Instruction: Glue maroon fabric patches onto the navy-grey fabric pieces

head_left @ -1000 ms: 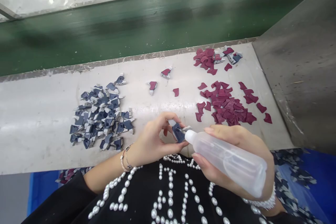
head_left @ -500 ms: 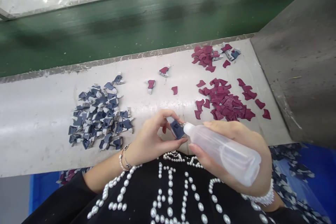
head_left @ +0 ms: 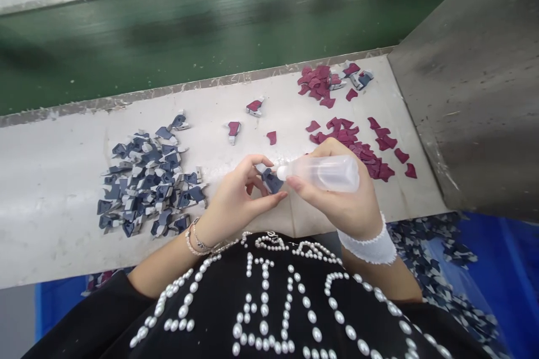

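Observation:
My left hand pinches a small navy and grey piece between thumb and fingers, just above the near edge of the white work surface. My right hand is wrapped round a clear plastic squeeze bottle, which lies nearly level with its tip touching the navy piece. A pile of navy and grey pieces lies to the left of my left hand. Maroon pieces are heaped behind my right hand.
A second maroon heap sits at the back right, with a few loose maroon-topped pieces mid-table. A green conveyor belt runs behind the surface. A grey metal panel rises at right. Blue bins with more pieces stand below.
My right hand has turned the bottle from pointing up-left to nearly level, and its tip stays on the navy piece. Both hands have shifted slightly up and left in view.

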Motion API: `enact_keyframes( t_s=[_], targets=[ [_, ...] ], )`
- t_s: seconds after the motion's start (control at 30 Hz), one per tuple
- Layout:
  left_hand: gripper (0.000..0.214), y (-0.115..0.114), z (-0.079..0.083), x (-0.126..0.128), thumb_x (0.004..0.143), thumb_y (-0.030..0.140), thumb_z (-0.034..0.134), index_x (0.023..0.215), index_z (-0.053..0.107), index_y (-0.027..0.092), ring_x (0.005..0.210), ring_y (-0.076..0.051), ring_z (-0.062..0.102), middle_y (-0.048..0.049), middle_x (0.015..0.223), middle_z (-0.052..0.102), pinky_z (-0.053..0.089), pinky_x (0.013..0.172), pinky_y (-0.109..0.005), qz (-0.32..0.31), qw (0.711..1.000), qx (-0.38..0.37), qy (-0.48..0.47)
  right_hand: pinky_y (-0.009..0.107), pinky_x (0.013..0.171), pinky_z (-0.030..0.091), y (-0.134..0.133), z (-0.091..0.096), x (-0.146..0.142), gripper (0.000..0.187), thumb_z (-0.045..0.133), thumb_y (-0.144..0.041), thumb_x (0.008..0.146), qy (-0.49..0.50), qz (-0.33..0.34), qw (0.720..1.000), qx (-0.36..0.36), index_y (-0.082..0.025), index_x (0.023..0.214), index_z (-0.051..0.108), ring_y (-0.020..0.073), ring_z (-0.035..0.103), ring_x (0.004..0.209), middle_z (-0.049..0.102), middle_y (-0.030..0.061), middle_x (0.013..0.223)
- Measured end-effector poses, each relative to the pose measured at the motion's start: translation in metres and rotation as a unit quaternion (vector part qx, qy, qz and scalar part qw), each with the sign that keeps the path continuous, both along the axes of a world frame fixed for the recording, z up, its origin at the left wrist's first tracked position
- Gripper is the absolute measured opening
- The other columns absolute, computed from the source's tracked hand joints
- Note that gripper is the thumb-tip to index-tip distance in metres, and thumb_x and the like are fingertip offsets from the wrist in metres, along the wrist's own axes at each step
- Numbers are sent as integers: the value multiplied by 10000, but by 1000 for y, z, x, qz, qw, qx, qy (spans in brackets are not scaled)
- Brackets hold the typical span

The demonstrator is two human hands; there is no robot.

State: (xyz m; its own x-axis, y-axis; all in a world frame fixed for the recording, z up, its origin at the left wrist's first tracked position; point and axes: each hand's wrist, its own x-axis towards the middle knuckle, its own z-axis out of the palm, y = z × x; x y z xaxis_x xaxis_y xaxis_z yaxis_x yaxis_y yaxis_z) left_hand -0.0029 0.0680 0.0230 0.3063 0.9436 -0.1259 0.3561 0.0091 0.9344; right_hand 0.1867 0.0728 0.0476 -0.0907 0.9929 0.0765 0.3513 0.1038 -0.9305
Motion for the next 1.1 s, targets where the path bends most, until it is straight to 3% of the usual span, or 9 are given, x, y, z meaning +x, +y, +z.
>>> enact_keyframes(
  t_s=[0.3,0.4,0.6,0.77,0.9,1.1],
  targets=[
    [419,2,-3,1,790,267,759,1126,515,211,612,-108,608,71,644,557,466,571,-208,-1,1000,-8,-10,247,503,423,1,-4,-1,310,776,-404,774,10,-8,1000,2,-241,743,515,117,519,569,523,-67,656],
    [407,0,-2,-1,794,258,757,1119,514,219,624,-104,609,62,679,569,481,586,-209,-7,1000,1,-19,243,522,446,-3,-2,0,275,787,-350,766,11,-5,999,29,-243,762,535,114,548,586,553,-69,679],
    [418,-3,-1,-1,775,216,778,1097,513,224,683,-83,608,-11,977,653,506,632,-214,-30,996,53,-67,210,459,444,-16,9,4,245,786,-298,753,-32,16,996,80,-252,874,578,89,577,542,598,-77,693],
    [449,-3,0,-1,761,223,803,1106,515,229,691,-79,594,-20,1017,674,504,654,-217,-46,994,73,-74,197,517,522,-20,18,3,247,745,-303,775,-94,33,979,176,-244,953,584,98,641,587,650,-52,759],
    [451,-3,0,-1,758,207,805,1107,520,230,722,-80,600,-11,1008,671,491,662,-210,-44,993,84,-74,223,474,513,-20,21,-1,205,714,-330,803,-132,-7,971,199,-240,902,560,112,613,522,615,-54,667],
    [473,-4,-3,-2,747,173,807,1114,518,241,832,-122,630,-19,1054,687,483,681,-232,-41,994,71,-74,194,579,573,-18,23,-3,196,692,-272,827,-128,53,961,239,-224,954,550,120,682,596,689,-29,708]
  ],
)
